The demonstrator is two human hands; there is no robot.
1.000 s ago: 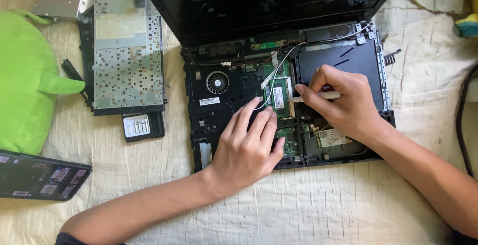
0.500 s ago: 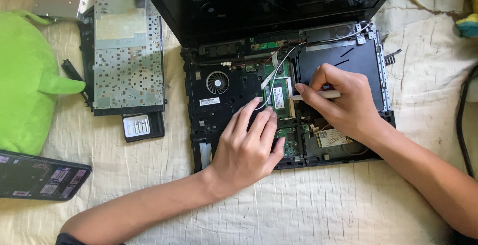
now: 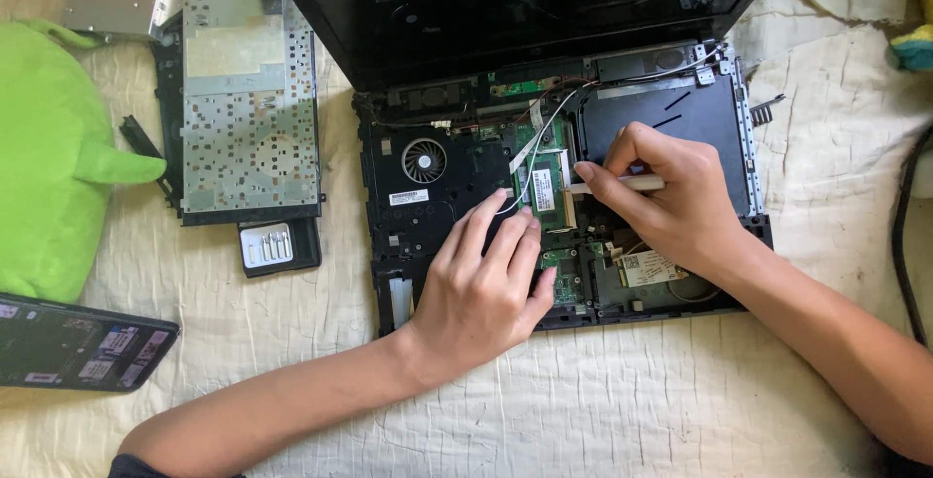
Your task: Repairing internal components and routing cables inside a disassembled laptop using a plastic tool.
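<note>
Chassis of the opened laptop (image 3: 466,162) fills the centre of the cloth (image 3: 632,400), screen tilted back. Detached keyboard (image 3: 248,89) crowds the left edge; phone (image 3: 83,342) lower left. Open cloth below. Left hand (image 3: 481,289) lies flat, fingers spread loose on the board beside the green memory module (image 3: 546,182), holding nothing. Right hand (image 3: 671,196) pinches a thin white tool (image 3: 632,184), tip at the module's edge.

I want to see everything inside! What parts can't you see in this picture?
- Head view: the tool tip, hidden by right hand fingers.
- Board under left hand, covered.
- Phone, cut by left edge.
- Green plush, cut by left edge.
</note>
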